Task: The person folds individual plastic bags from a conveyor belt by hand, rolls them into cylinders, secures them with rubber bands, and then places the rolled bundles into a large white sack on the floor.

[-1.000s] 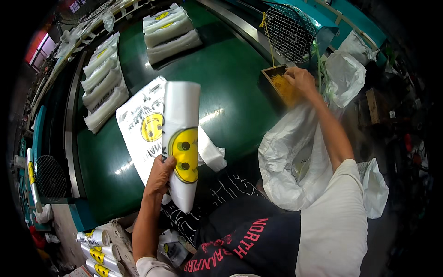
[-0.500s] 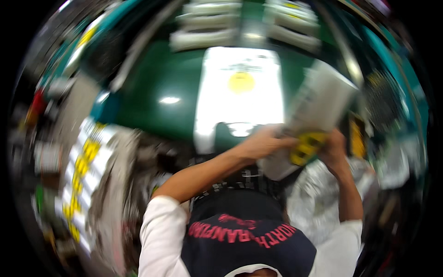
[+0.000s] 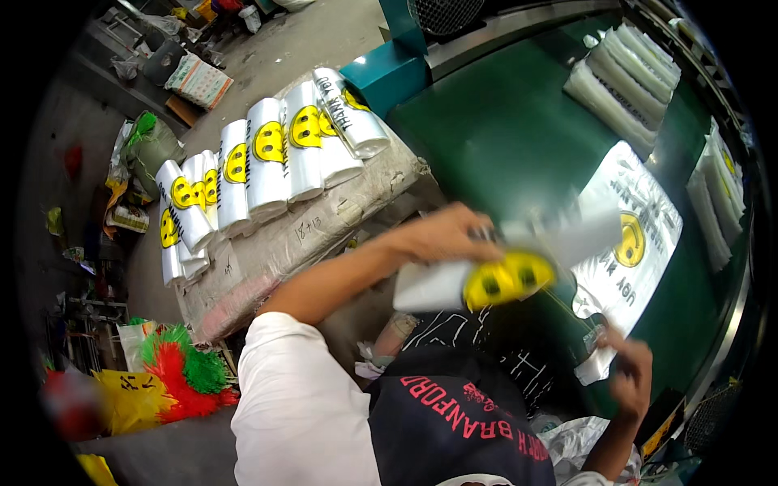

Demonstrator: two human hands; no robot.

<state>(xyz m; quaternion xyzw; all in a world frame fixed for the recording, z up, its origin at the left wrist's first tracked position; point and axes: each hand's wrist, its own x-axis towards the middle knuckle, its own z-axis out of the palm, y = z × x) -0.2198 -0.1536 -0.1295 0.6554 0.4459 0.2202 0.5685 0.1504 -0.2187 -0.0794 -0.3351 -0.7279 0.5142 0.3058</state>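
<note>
While holding the folded bag bundle [image 3: 486, 279] above the green bench's [image 3: 502, 130] near edge, clamped in the curled left hand [image 3: 446, 236], might let loose layers splay or slip. Right hand [image 3: 628, 377] blurred, grip unclear, at a corner of the flat bag stack [image 3: 640, 235]; could drag it askew. No bin: only a wrapped bale [image 3: 324, 223] bearing rows of finished bundles [image 3: 267, 154].

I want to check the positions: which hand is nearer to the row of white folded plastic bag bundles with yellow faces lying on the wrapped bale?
Left. The left hand holds a bundle just right of the row; the right hand is far off at the green table.
</note>
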